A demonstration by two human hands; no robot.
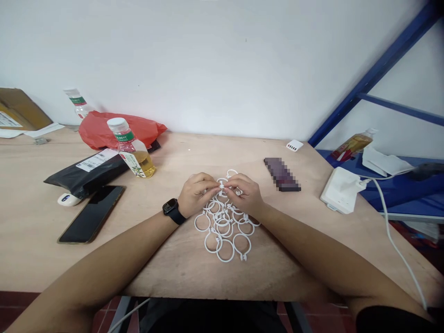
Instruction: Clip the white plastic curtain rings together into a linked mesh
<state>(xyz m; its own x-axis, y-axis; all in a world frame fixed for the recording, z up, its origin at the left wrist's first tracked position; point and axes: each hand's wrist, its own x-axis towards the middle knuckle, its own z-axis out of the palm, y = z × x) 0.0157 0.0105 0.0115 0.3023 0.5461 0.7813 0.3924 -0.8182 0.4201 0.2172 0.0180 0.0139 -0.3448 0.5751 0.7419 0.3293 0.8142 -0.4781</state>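
both hands meet at the middle of the desk (180,268), over a flat web of white plastic rings (225,226). the left hand (197,194), with a black watch (172,209) on its wrist, and the right hand (245,194) each have their fingers pressed together, pinching a ring at the top of the web, fingertips nearly touching. the pinch sits where two rings meet, so it looks like a joint is being worked there. the rest of the web lies flat on the desk toward the person, likely so the linked rings stay untangled and easy to see.

counting rings: about a dozen show clearly below the hands, plus two or so above; some are hidden under the fingers, so an exact count cannot be given.

to the left lie one phone (92,213) face up, one black bag (86,173) with a label, one red bag (118,129), and two bottles: one (133,150) with yellow liquid near the bags, one (78,102) at the wall. a third bottle (352,145) lies on the blue shelf to the right. one white box (342,189) with a cable sits at the desk's right edge, all kept well apart from the rings.
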